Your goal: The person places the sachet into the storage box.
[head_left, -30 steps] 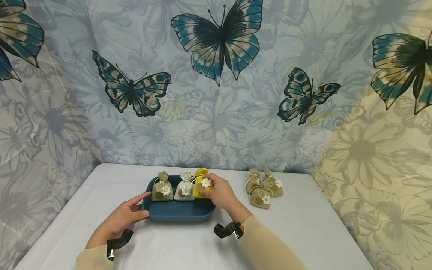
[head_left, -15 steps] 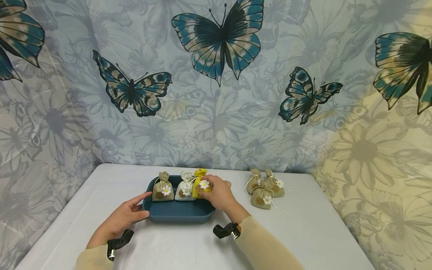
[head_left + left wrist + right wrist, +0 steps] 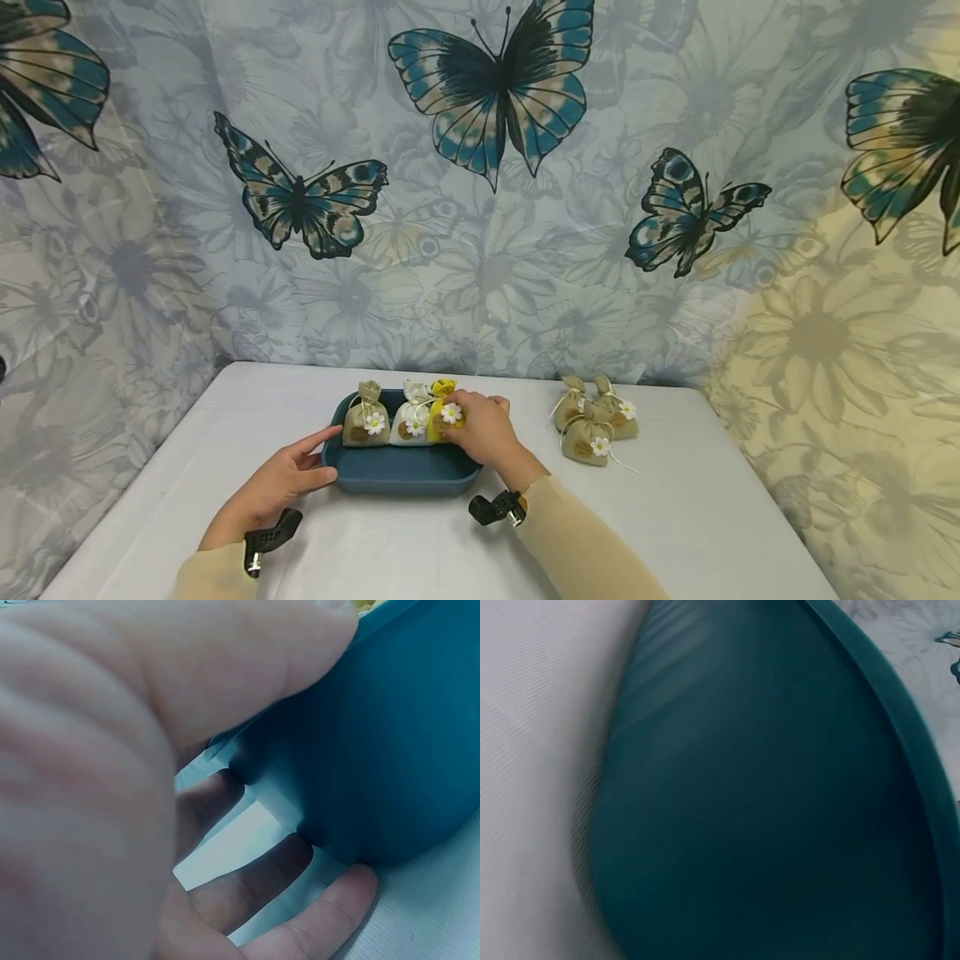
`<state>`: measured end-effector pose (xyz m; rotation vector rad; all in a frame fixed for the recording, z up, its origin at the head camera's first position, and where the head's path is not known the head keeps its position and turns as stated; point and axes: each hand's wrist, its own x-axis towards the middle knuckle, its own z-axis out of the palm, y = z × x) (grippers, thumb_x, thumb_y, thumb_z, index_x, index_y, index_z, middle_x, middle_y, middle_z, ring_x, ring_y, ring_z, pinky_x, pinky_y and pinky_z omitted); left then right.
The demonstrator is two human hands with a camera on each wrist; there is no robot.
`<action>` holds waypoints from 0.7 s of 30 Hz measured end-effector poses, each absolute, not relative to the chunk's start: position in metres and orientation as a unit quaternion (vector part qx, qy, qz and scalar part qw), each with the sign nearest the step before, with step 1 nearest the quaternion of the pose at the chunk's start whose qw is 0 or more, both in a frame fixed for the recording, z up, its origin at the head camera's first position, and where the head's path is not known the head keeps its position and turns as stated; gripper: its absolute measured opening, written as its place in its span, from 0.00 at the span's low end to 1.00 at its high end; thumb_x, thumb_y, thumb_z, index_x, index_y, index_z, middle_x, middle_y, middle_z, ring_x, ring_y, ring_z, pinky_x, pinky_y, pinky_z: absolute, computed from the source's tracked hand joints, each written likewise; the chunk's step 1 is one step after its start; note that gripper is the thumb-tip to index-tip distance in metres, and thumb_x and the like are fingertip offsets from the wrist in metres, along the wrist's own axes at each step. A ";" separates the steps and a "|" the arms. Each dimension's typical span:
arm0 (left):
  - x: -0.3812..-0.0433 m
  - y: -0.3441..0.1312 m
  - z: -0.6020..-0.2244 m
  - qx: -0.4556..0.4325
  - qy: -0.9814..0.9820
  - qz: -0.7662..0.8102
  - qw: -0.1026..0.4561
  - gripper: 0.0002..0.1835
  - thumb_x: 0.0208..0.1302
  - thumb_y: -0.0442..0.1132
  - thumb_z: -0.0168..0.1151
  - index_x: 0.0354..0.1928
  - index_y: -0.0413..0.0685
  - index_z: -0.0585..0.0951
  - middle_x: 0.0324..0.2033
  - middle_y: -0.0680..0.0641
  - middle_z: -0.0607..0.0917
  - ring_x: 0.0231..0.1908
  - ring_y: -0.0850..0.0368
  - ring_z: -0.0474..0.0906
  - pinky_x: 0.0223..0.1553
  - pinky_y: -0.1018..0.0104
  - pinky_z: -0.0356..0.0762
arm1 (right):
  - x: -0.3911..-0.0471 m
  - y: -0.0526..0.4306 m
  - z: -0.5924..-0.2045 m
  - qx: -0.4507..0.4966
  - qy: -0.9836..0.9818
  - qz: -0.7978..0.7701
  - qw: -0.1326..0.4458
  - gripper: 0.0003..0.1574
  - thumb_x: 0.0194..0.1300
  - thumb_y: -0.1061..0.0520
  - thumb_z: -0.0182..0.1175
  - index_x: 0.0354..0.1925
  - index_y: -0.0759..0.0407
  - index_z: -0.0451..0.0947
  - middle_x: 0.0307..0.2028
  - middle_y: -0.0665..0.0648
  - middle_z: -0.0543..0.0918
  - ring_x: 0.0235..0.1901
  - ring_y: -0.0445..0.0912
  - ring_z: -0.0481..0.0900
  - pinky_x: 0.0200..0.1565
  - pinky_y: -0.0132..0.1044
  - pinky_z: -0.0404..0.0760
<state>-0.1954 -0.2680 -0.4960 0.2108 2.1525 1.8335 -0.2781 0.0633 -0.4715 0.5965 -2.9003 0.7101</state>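
In the head view my right hand point(image 3: 483, 429) pinches a small yellow drawstring sachet point(image 3: 435, 423) with a white daisy, inside the right end of a blue tray point(image 3: 405, 486). A white sachet point(image 3: 408, 425) stands just left of it, overlapped by its edge. At the tray's left end stands a beige sachet point(image 3: 363, 427). My left hand point(image 3: 281, 483) rests against the tray's left end, fingers fairly straight. In the left wrist view, its thumb lies by the rim and its fingertips point(image 3: 352, 889) touch low on the tray wall point(image 3: 390, 735). The right wrist view shows only tray wall point(image 3: 742, 787), no hand.
Several beige sachets cluster on the white-covered table point(image 3: 675, 508) right of the tray, the front one point(image 3: 583, 440) trailing a loose string. Behind the table hangs a butterfly-print cloth point(image 3: 495, 275). Both wrists wear black camera mounts.
My right hand has moved slightly left with the yellow sachet, bringing it closer against the white one. The left hand stays at the tray's end. The head view has shifted slightly.
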 end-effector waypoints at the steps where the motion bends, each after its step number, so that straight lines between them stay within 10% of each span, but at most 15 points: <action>1: -0.195 -0.268 -0.496 0.074 0.750 0.639 0.154 0.40 0.70 0.38 0.64 0.78 0.46 0.56 0.76 0.32 0.41 0.70 0.26 0.39 0.62 0.36 0.61 | -0.279 0.062 -0.472 0.195 -0.952 0.232 0.046 0.30 0.57 0.45 0.76 0.57 0.46 0.79 0.51 0.51 0.84 0.52 0.48 0.79 0.61 0.56 0.57; 21: -0.197 -0.269 -0.501 0.067 0.749 0.642 0.151 0.40 0.69 0.38 0.66 0.78 0.47 0.58 0.76 0.33 0.45 0.71 0.29 0.43 0.62 0.39 0.63 | -0.270 0.060 -0.468 0.190 -0.963 0.174 0.082 0.27 0.57 0.47 0.76 0.54 0.46 0.80 0.52 0.52 0.79 0.53 0.49 0.74 0.55 0.61 0.59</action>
